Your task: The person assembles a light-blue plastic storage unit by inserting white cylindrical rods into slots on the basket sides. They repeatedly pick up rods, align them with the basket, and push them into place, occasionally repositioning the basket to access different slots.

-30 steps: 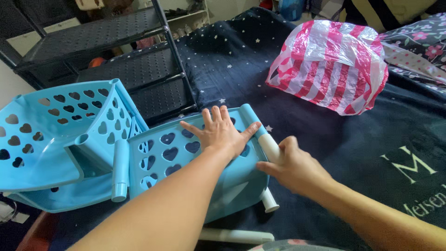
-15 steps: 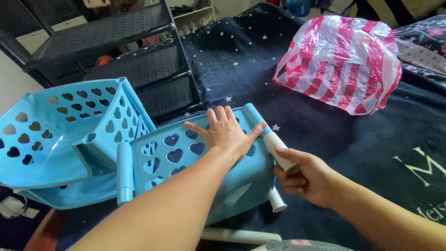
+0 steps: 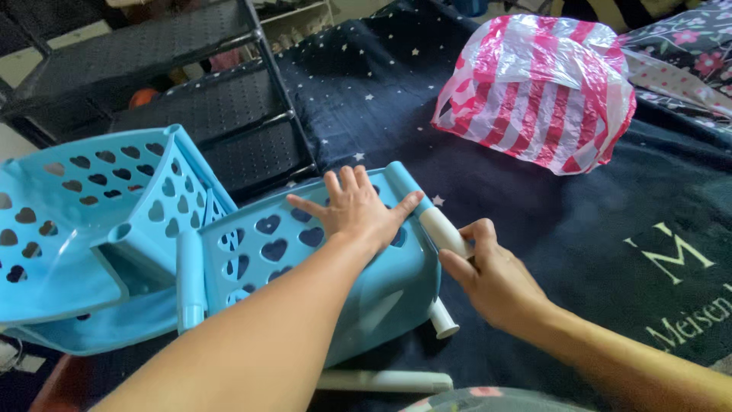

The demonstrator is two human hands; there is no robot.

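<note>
A light blue plastic basket [image 3: 267, 252] with heart-shaped holes lies on its side on a dark blue starry cloth [image 3: 534, 221]. My left hand [image 3: 357, 207] presses flat on its upper wall, fingers spread. My right hand [image 3: 492, 278] grips a white plastic tube [image 3: 444, 231] that sticks out of the basket's corner sleeve [image 3: 404, 183]. A second white tube [image 3: 442, 320] pokes out of the basket's lower corner. Another blue basket [image 3: 69, 221] of the same kind lies to the left, touching the first.
A red-and-white striped plastic bag [image 3: 541, 91] sits on the cloth at the upper right. A black metal shelf rack [image 3: 191, 99] stands behind the baskets. A loose white tube [image 3: 385, 380] lies by the near edge. Flowered fabric [image 3: 686, 53] shows at the far right.
My right hand has closed around the white tube at the basket's corner and shifted slightly along it. My left hand stays pressed on the basket.
</note>
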